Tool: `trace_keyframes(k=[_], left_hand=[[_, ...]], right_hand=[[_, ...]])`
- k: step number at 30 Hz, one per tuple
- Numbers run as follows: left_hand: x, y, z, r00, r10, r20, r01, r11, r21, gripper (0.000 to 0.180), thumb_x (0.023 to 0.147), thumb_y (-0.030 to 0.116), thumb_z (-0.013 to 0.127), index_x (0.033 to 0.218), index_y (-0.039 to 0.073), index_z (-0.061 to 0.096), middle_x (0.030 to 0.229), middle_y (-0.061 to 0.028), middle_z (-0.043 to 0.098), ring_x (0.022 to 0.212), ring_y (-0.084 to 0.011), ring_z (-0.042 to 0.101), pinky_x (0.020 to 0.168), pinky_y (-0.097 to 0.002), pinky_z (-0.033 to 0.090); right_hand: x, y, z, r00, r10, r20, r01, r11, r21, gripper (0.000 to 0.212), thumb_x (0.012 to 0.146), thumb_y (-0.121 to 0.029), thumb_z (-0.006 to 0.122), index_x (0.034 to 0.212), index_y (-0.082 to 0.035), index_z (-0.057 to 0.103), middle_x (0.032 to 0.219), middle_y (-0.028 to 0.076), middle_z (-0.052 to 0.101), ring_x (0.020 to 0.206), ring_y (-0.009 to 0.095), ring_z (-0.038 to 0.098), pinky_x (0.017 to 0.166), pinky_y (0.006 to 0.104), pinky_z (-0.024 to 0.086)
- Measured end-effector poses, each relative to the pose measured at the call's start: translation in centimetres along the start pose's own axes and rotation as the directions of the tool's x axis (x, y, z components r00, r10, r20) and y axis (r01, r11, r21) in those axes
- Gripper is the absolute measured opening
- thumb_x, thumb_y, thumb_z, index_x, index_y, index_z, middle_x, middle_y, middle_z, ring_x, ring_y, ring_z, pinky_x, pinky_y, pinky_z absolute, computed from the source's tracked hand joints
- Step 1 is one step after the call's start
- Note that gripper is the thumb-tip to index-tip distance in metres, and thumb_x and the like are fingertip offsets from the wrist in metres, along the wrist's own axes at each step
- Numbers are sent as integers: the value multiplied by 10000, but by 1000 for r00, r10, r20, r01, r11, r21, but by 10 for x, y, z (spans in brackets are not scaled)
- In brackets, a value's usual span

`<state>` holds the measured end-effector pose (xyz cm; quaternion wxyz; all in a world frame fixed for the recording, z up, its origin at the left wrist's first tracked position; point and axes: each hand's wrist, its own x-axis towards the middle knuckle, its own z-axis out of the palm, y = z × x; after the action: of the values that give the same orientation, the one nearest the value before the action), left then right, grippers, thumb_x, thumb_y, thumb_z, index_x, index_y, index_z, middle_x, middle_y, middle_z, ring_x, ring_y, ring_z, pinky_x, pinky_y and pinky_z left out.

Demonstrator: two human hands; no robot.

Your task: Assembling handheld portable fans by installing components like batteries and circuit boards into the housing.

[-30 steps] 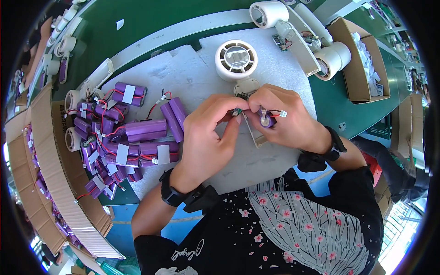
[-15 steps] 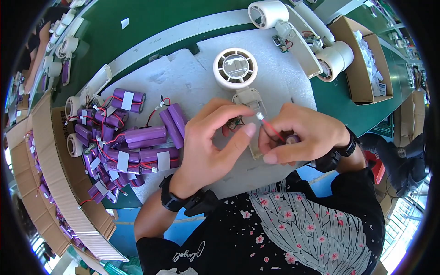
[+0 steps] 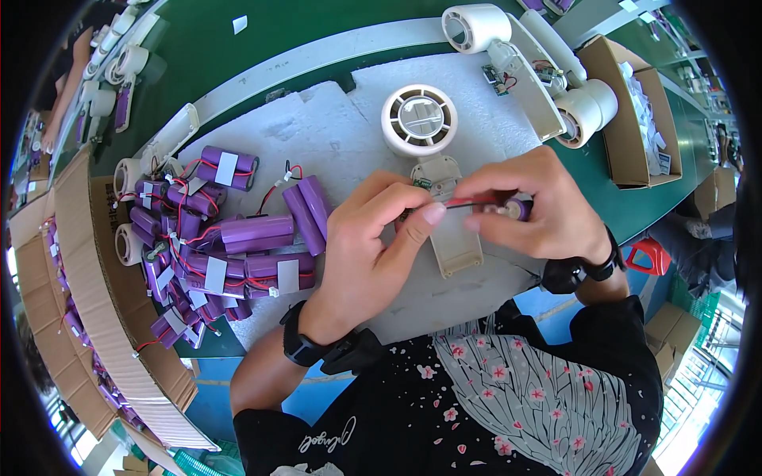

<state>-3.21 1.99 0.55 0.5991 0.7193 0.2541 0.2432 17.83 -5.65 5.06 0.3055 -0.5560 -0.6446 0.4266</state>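
Just then | left hand point(image 3: 361, 246) pinched small green circuit board point(image 3: 422, 184) between fingers; right hand point(image 3: 548, 208) gripped purple cylindrical battery point(image 3: 520, 209) just rightward, black wire point(image 3: 460, 206) between | cream plastic fan handle point(image 3: 459, 252) lay beneath, long axis toward near edge of white foam sheet point(image 3: 317, 119) | purple battery packs point(image 3: 258, 232) crowded its left

Purple battery packs point(image 3: 258, 232) look wrapped in slick, shiny plastic, with matt papery labels point(image 3: 215, 274) on some. Fan head point(image 3: 419, 120) and handle shell point(image 3: 459, 246) are smooth off-white plastic, pretty low-sheen. That pale work board point(image 3: 278, 131) looks like foam, kinda rough at the edges. Tabletop's point(image 3: 317, 24) smooth green, the box point(image 3: 119, 301) is dull cardboard, and the shirt's point(image 3: 516, 397) soft-looking printed cloth.
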Motion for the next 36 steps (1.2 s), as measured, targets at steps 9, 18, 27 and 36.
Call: trace_keyframes(k=[9, 18, 27, 36], left_hand=[[1, -2, 1, 1000, -17, -13, 17, 1000, 8, 140, 960, 95, 604, 973, -44, 610, 962, -71, 563, 788, -106, 560, 681, -228, 441], [1, 2, -3, 995, -98, 23, 101, 967, -235, 174, 924, 22, 630, 1086, -38, 610, 1020, -65, 592, 872, -115, 604, 759, -248, 492], [2, 3, -8, 987, -135, 84, 156, 931, -329, 471, 866, -109, 626, 1317, -5, 542, 1146, -81, 600, 1027, -125, 607, 908, -267, 500], [2, 10, -8, 985, -169, 34, 172, 942, -288, 469, 869, -103, 634, 1318, -41, 512, 1111, -117, 657, 1002, -166, 650, 888, -284, 534]], right_hand=[[8, 15, 15, 911, -358, -204, 262, 886, -382, 170, 743, -26, 750, 909, -56, 727, 825, 75, 609, 636, 199, 614, 536, 291, 472], [5, 19, 21, 916, -336, -218, 216, 872, -439, 145, 736, -42, 755, 875, -61, 719, 830, 84, 543, 623, 194, 596, 546, 289, 493], [4, 20, 19, 927, -345, -145, 253, 864, -436, 139, 725, -29, 749, 857, -51, 712, 807, 74, 539, 590, 187, 572, 515, 289, 462], [5, 20, 20, 929, -338, -150, 248, 871, -424, 135, 716, -31, 754, 841, -51, 706, 801, 77, 553, 578, 188, 567, 500, 298, 446]])
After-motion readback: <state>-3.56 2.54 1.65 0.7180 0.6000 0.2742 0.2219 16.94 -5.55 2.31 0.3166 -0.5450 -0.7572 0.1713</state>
